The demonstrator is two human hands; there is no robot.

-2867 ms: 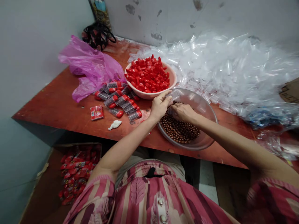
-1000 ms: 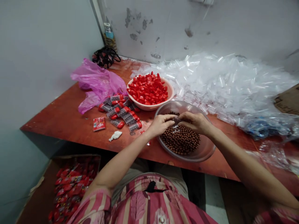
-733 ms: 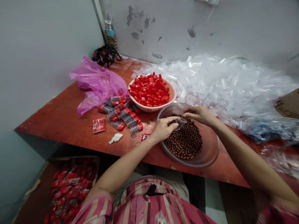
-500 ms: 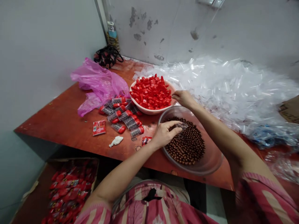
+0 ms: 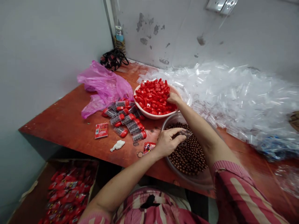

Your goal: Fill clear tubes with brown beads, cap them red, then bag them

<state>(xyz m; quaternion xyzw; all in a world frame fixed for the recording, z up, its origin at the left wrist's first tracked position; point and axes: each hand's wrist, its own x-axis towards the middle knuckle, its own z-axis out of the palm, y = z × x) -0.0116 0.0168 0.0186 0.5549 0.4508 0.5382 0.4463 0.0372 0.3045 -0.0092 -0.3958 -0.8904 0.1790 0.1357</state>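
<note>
My left hand (image 5: 167, 141) is closed around a small clear plastic container (image 5: 185, 134), held over a bowl of brown beads (image 5: 189, 155). Dark beads seem to show inside the container. My right hand (image 5: 174, 98) reaches into the right side of a pale bowl (image 5: 149, 116) heaped with red plastic caps (image 5: 153, 96). Its fingers are curled, and the tips are hidden among the caps, so what they grip cannot be made out. Left of the bowl lies a pile of filled clear containers with red caps (image 5: 128, 119).
A pink plastic bag (image 5: 105, 84) lies behind the filled containers. Many clear empty containers (image 5: 224, 93) are heaped along the wall. Near the front edge are a red packet (image 5: 101, 130) and a crumpled white scrap (image 5: 117, 145). A box of red items (image 5: 67, 189) stands below the table.
My right hand has moved from the bowl's right rim in among the red caps. My left hand still holds the clear container over the beads. The view has shifted slightly.
</note>
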